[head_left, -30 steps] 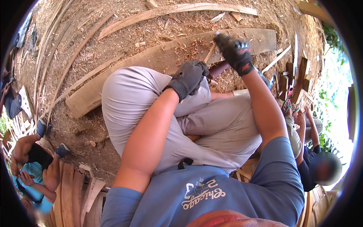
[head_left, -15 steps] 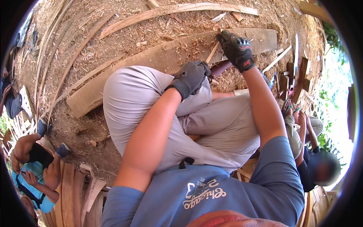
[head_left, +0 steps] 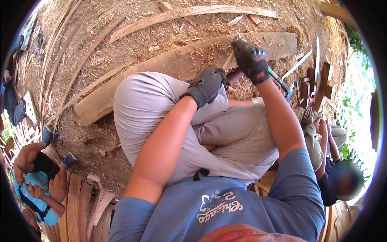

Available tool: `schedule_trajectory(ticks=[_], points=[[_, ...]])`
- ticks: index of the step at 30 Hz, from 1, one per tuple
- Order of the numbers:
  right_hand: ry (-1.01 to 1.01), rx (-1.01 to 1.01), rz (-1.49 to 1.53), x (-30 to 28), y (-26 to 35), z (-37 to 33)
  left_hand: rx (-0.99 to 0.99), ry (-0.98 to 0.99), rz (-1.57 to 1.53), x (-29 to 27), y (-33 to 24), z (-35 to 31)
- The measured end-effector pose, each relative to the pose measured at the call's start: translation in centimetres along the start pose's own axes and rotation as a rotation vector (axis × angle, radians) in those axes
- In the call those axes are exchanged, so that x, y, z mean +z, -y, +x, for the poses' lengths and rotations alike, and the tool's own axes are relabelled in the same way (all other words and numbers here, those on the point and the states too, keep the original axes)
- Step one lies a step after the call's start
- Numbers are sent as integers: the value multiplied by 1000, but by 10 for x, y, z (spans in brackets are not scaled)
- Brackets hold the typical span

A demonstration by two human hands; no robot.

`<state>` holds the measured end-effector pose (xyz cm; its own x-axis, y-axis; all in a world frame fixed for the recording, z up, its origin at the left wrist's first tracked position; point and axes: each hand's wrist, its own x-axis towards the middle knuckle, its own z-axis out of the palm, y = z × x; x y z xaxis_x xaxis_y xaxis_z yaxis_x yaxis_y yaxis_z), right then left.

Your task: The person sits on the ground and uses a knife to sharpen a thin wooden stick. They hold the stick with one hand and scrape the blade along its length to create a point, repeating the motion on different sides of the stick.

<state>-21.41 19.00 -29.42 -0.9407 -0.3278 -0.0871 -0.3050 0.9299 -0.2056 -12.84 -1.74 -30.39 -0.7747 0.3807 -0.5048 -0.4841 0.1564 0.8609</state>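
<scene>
My left hand (head_left: 205,85), in a dark grey work glove, is closed around a thin wooden stick (head_left: 228,59) just beyond my bent knee. The stick slants up and away from it toward my other hand. My right hand (head_left: 250,58), in a black glove with hard knuckle pads, is closed at the stick's far end; what its fingers hold is hidden. A dull purple-brown cylinder (head_left: 234,76) lies between the hands, partly covered. Behind both hands a broad curved plank (head_left: 161,66) lies on the ground, with curled shavings (head_left: 203,54) on it.
Wood shavings and scraps cover the ground. A long curved strip (head_left: 193,14) lies farther out, and more thin strips (head_left: 66,60) bend along the left. Short wood blocks (head_left: 322,82) are at right. People sit at left (head_left: 40,185) and right (head_left: 322,161); slats (head_left: 76,201) lie lower left.
My right hand has shifted slightly down and toward me, and is turned a little. My left hand stays closed on the stick. The whole view has moved slightly.
</scene>
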Motion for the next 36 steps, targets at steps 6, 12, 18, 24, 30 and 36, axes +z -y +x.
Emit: schedule_trajectory(ticks=[6,12,18,24,30,36], points=[[-112,-234,-64,-9,53,-33,-284,-35,24,-7,-16,1],[-62,-246,-109,-15,46,-39,-347,-5,34,-6,-35,0],[-204,-194,-19,-21,50,-28,-298,-2,-83,-4,-18,3],[-51,-313,-49,-35,53,-24,250,18,484,-9,17,6],[77,-202,81,-38,52,-24,219,118,621,-10,6,7],[40,-149,125,-40,59,-28,326,30,742,-11,14,6]])
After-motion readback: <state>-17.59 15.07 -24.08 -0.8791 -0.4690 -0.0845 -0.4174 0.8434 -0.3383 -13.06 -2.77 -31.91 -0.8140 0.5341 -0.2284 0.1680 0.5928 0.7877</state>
